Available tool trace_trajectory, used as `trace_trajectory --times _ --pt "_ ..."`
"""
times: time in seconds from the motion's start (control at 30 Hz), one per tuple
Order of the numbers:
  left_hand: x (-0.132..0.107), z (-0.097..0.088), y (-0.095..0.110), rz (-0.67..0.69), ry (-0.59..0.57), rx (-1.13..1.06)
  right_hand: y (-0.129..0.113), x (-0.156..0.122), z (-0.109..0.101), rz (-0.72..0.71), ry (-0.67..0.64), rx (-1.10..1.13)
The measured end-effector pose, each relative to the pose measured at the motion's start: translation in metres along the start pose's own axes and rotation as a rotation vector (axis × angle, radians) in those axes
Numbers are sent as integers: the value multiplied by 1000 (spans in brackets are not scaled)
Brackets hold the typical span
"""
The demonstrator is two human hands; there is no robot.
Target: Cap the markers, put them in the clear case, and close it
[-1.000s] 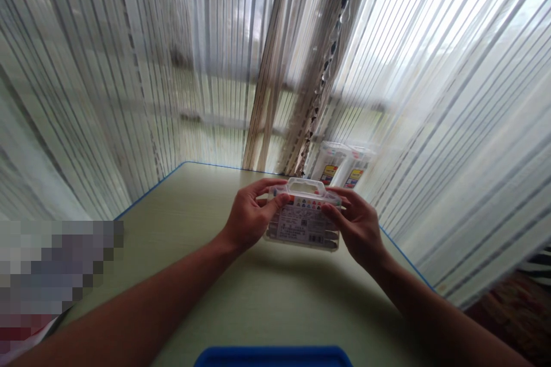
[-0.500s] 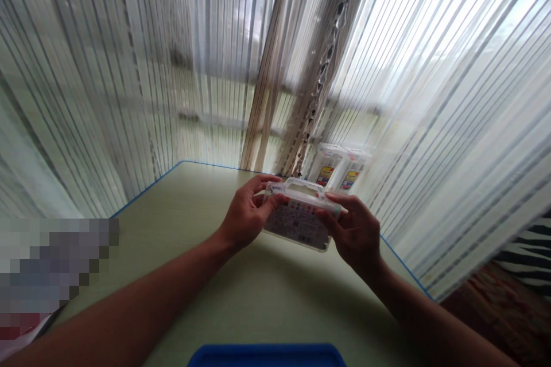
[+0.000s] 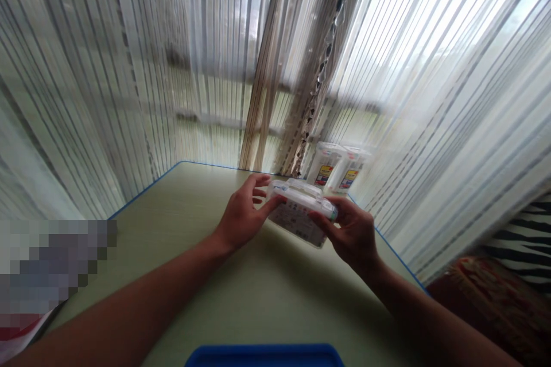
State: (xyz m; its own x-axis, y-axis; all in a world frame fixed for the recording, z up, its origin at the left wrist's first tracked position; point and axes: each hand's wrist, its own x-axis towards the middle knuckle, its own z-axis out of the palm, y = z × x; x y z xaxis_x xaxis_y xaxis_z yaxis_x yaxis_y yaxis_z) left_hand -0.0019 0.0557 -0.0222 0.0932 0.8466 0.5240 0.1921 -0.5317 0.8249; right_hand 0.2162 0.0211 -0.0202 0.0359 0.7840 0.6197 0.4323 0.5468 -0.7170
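Note:
A clear plastic case with a carry handle and a printed label (image 3: 300, 213) is held just above the pale green table (image 3: 258, 292), tilted so its top edge faces me. My left hand (image 3: 241, 215) grips its left end, thumb on the top edge and fingers behind. At its right end my right hand (image 3: 350, 232) is closed on it, thumb on the near corner.
Two similar clear cases (image 3: 338, 166) stand upright at the table's far right corner against the sheer striped curtains (image 3: 172, 69). A blue tray edge (image 3: 262, 355) shows at the bottom. The table has a blue rim (image 3: 142, 190). A zebra-patterned and red fabric (image 3: 508, 275) lies right.
Both hands have tipped the case away from me, so its label now faces more downward and its top edge shows. The view shifted slightly.

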Motion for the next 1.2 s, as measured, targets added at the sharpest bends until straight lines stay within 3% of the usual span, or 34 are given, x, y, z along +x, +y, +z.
trace_trajectory --times 0.17,0.37,0.47,0.6,0.67,0.77,0.9,0.97,1.03,1.1,1.2 --pt "-6 4 -2 -34 14 262 -1 -1 3 29 70 -53" --pt "-20 17 0 1 -188 270 6 0 7 62 56 -195" --pt "-24 20 4 -11 -243 239 2 -5 10 75 -64 -101" --pt "-22 17 9 -2 -291 97 -10 -14 13 65 -381 144" --pt "-20 16 8 -34 -302 -31 -13 -15 12 47 -407 173" --pt "-16 16 5 -140 -328 -260 -6 -6 7 19 -265 175" --pt "-11 18 1 -349 -289 -477 12 12 0 41 43 111" --pt "-9 17 1 -422 -251 -558 17 17 0 82 85 145" --pt "-7 16 2 -442 -230 -630 18 17 2 144 -25 263" --pt "-5 14 4 -442 -222 -662 15 14 6 218 -228 402" --pt "-3 10 7 -438 -218 -602 11 9 11 303 -429 471"
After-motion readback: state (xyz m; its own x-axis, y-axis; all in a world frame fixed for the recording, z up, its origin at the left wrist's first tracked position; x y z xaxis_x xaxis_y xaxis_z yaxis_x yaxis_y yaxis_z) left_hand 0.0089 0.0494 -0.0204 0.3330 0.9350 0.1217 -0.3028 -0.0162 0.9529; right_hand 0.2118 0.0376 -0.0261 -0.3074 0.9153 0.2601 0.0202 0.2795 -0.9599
